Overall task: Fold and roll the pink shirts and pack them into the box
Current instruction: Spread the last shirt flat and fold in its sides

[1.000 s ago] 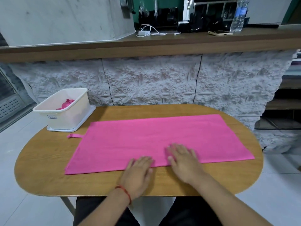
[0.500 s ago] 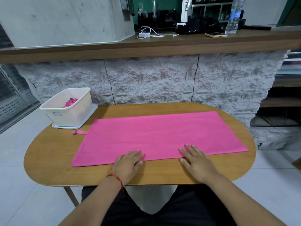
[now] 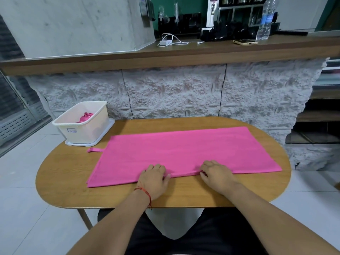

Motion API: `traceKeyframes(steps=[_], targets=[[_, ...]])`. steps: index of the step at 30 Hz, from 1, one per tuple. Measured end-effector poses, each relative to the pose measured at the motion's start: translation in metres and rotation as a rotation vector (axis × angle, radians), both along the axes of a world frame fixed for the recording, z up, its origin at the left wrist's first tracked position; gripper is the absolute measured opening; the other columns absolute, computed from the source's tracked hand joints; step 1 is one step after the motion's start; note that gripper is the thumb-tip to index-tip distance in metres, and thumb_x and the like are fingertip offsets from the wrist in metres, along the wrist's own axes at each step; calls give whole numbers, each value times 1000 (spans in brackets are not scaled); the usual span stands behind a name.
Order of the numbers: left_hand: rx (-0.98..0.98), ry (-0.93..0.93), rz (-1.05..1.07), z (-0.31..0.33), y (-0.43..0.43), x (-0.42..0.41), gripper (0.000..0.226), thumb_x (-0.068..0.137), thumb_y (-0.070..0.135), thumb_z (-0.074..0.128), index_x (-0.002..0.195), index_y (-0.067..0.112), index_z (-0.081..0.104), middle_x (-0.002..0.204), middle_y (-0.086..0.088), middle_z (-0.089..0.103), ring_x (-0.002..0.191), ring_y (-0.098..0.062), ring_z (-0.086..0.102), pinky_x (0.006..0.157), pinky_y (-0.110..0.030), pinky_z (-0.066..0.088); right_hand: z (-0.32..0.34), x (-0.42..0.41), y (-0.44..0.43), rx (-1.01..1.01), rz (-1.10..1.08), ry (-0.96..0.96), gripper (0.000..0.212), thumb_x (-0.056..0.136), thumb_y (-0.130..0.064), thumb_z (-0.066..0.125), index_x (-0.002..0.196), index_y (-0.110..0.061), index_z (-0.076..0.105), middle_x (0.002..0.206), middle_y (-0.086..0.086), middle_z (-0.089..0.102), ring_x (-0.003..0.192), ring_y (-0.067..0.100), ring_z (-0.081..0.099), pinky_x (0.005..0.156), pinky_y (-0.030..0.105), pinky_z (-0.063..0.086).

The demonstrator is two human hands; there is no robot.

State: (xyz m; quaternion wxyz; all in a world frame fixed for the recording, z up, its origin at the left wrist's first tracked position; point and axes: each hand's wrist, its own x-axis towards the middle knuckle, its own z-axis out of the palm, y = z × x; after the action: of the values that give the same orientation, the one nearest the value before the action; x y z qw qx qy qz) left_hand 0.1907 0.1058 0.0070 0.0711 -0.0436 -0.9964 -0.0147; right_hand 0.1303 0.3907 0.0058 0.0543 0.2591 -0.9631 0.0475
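At the far left of the oval wooden table (image 3: 62, 183) a white plastic box (image 3: 92, 130) stands on a flat white base (image 3: 107, 132) that juts out past its walls. Rolled pink shirts (image 3: 86, 117) lie inside the box, against its far wall. Just to the right of the box, a small pink tab (image 3: 94, 150) sticks out from the left edge of the pink shirt (image 3: 184, 148). The shirt lies flat as a long folded rectangle across the middle of the table, well apart from the box and reaching nearly to the table's right end. The left hand (image 3: 153, 178), with a red thread bracelet (image 3: 145, 191) on its wrist, sits on the near edge of the shirt left of centre. Its fingers are bent down onto the cloth and its thumb is against the hem, gripping it. Between the two hands the hem is slightly bunched. The right hand (image 3: 217, 173) is right of centre on the same edge, fingers curled, thumb and forefinger pinching the hem. Behind the table is a rough white stone-patterned wall under a wooden ledge (image 3: 110, 57). On the ledge are a white charger (image 3: 165, 42) with its cable, then a phone (image 3: 245, 41), then a water bottle (image 3: 266, 19).
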Motion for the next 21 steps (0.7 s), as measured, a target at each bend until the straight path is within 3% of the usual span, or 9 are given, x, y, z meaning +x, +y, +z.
traceKeyframes(steps=[4,10,12,17,21], targets=[[-85,-84,-112,5,17,-8,50,100,62,37,131,26,52,123,4,55,115,-21,52,84,-40,51,-5,-3,-2,-148,-8,-27,23,102,-38,49,116,-27,63,113,-10,61,108,17,54,82,36,48],[-179,-63,-72,2,37,-19,27,108,23,43,134,20,51,129,0,55,122,-23,53,86,-40,51,-12,-8,3,-173,14,-39,16,107,-42,45,111,-32,56,110,-16,56,105,11,48,84,33,43],[-157,-43,-36,-1,25,-16,34,104,13,44,135,25,52,128,2,55,122,-22,53,89,-39,51,-13,-8,10,-157,38,-32,13,106,-45,45,108,-35,54,109,-19,53,105,9,47,84,32,40],[-46,-57,77,-6,-32,-4,39,105,19,45,140,33,56,132,9,56,122,-17,52,98,-33,47,-17,-6,40,-137,14,8,15,105,-34,50,118,-34,58,121,-20,56,115,9,50,91,32,42],[55,-28,152,-3,-72,10,33,109,38,43,136,31,61,129,9,60,120,-16,53,96,-33,46,-9,-13,62,-153,-58,14,19,105,-35,57,121,-32,66,120,-19,63,116,11,56,99,34,41]])
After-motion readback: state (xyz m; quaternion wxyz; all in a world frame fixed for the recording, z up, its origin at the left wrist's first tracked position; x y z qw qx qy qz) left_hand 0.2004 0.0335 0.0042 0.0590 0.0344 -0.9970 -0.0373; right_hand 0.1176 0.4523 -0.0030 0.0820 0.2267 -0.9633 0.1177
